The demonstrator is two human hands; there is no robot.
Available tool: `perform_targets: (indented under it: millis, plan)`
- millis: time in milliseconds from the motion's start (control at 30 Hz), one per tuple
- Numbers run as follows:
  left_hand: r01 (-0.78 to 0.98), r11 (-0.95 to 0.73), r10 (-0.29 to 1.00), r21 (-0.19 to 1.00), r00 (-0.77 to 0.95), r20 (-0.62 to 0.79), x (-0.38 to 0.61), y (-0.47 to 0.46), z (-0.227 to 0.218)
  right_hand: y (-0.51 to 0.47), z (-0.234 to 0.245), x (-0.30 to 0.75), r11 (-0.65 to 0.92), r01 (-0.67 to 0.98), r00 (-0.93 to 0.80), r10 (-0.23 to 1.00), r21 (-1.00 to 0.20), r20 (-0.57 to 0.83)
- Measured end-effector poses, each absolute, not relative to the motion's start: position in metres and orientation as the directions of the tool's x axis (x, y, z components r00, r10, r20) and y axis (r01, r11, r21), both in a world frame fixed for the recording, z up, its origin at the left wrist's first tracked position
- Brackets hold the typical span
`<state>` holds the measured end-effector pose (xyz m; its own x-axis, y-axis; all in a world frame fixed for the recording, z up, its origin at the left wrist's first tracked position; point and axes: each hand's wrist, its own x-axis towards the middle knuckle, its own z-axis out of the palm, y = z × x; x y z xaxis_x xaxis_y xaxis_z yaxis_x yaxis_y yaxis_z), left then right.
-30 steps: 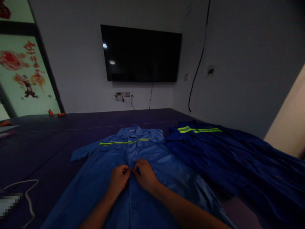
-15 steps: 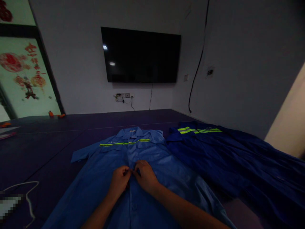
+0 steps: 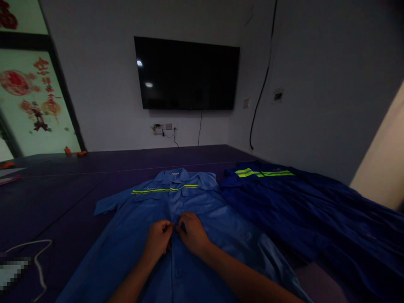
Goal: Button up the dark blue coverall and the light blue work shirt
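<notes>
A light blue short-sleeved work shirt (image 3: 195, 202) with a thin yellow-green stripe across the chest lies spread out, collar away from me. My left hand (image 3: 160, 236) pinches the shirt's front edge at the middle of the button placket. Close against it, my right hand (image 3: 191, 232) pinches the placket from the other side, fingertips nearly touching those of the left. Whatever button sits between the fingertips is hidden. Lower on the placket, one button (image 3: 178, 273) shows.
A dark blue garment (image 3: 284, 210) with wide yellow-green reflective bands lies to the right, against the shirt. A white cable (image 3: 39, 265) rests on the purple surface (image 3: 72, 185) at left. A television (image 3: 189, 73) hangs on the far wall.
</notes>
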<state>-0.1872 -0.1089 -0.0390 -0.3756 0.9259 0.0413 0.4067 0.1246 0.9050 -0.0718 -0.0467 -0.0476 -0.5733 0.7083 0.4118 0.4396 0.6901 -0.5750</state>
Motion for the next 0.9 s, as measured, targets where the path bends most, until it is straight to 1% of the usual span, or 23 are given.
perform_targets:
  millis: [267,467,600,900]
  plan:
    - [0.347,0.139,0.924,0.927,-0.382,0.004,-0.1901,-0.1048,-0.0449,-0.0473,-0.0462,-0.0722,0.699,0.43,-0.569,0.701,-0.571,0.43]
    - [0.322,0.121,0.924,0.939,-0.383,0.013,-0.1882,-0.1075,-0.0417,-0.0449,-0.0476,-0.0728,0.707,0.433,-0.571,0.695,-0.559,0.437]
    - [0.336,0.121,0.911,0.934,-0.411,0.03,-0.187,-0.1076,-0.0418,-0.0448,-0.0472,-0.0731,0.704,0.444,-0.568,0.699,-0.554,0.434]
    - [0.363,0.108,0.893,0.925,-0.445,0.07,-0.1865,-0.1079,-0.0392,-0.0415,-0.0475,-0.0759,0.688,0.431,-0.548,0.713,-0.583,0.436]
